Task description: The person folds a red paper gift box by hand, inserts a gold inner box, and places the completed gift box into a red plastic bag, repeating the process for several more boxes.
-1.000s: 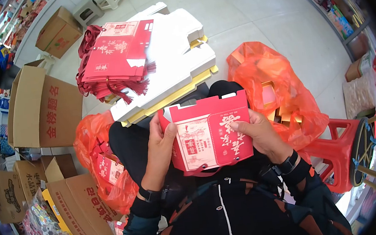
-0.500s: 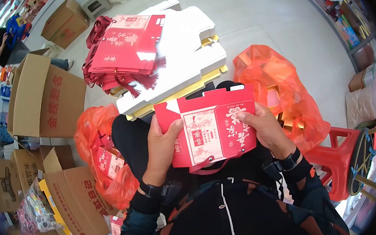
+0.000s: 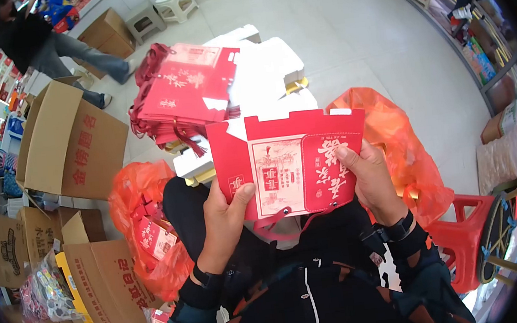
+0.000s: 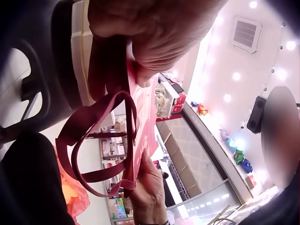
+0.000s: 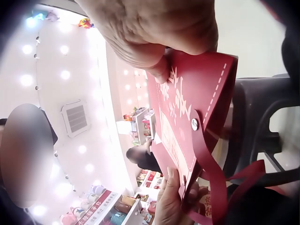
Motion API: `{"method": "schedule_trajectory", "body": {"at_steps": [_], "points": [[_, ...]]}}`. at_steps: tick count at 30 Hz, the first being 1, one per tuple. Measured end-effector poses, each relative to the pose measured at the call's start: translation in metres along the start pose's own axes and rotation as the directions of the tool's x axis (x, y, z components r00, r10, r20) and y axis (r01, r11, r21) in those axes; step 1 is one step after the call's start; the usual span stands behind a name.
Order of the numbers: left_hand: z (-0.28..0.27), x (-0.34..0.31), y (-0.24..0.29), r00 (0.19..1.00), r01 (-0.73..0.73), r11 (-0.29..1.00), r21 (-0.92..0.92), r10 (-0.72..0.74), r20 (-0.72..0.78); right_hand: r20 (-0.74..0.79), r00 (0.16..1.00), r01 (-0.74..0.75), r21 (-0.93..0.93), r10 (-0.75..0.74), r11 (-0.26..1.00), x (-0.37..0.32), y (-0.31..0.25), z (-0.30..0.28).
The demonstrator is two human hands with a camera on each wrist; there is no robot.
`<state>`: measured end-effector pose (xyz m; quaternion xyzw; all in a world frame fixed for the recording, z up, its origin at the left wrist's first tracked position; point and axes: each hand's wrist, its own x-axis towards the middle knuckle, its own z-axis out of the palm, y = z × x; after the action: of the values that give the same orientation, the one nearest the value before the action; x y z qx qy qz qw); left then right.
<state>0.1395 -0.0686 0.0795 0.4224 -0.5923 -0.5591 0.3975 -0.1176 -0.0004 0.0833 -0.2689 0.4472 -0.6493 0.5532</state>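
Note:
Both hands hold a red printed cardboard gift box (image 3: 279, 178) over the lap, its notched edge turned away from the body. My left hand (image 3: 229, 212) grips the left side, with the thumb on the front face. On the right side my right hand (image 3: 377, 183) grips it, thumb lying over the large pale characters. A dark red ribbon handle (image 5: 213, 178) hangs from metal studs at the near edge; in the left wrist view the ribbon (image 4: 75, 136) loops loosely. Most of the fingers are hidden behind the card. Beyond it, similar red pieces with tassels (image 3: 182, 94) lie piled on white boxes (image 3: 268, 69).
Orange plastic bags stand on both sides, the left bag (image 3: 141, 180) holding red packs, the right bag (image 3: 387, 123) partly behind the box. Cardboard cartons (image 3: 90, 151) fill the left. A red stool (image 3: 461, 235) is at the right. A person (image 3: 44, 45) is at upper left.
The red gift box has been lifted and moved away from the body, now overlapping the white boxes in view. Both hands keep their grip. The person at upper left has walked rightward.

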Motion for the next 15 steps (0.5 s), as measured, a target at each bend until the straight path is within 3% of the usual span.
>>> {"method": "schedule_trajectory", "body": {"at_steps": [5, 7, 8, 13, 15], "points": [[-0.018, 0.054, 0.036, 0.988, -0.156, 0.984, 0.09, 0.156, 0.001, 0.097, 0.973, 0.217, -0.105, -0.208, 0.97, 0.039, -0.037, 0.014], [-0.019, 0.08, 0.051, 0.961, -0.263, 0.965, 0.014, 0.263, -0.081, 0.188, 0.942, 0.33, -0.368, -0.278, 0.869, 0.057, -0.054, 0.017], [-0.02, 0.09, 0.061, 0.957, -0.28, 0.96, -0.03, 0.276, -0.091, 0.239, 0.907, 0.416, -0.39, -0.345, 0.822, 0.065, -0.062, 0.024], [-0.023, 0.131, 0.06, 0.929, -0.367, 0.916, -0.158, 0.356, -0.097, 0.301, 0.873, 0.475, -0.353, -0.383, 0.806, 0.112, -0.064, 0.027], [-0.028, 0.134, 0.062, 0.914, -0.396, 0.918, 0.01, 0.395, -0.097, 0.305, 0.88, 0.449, -0.289, -0.363, 0.846, 0.115, -0.059, 0.028]]}}
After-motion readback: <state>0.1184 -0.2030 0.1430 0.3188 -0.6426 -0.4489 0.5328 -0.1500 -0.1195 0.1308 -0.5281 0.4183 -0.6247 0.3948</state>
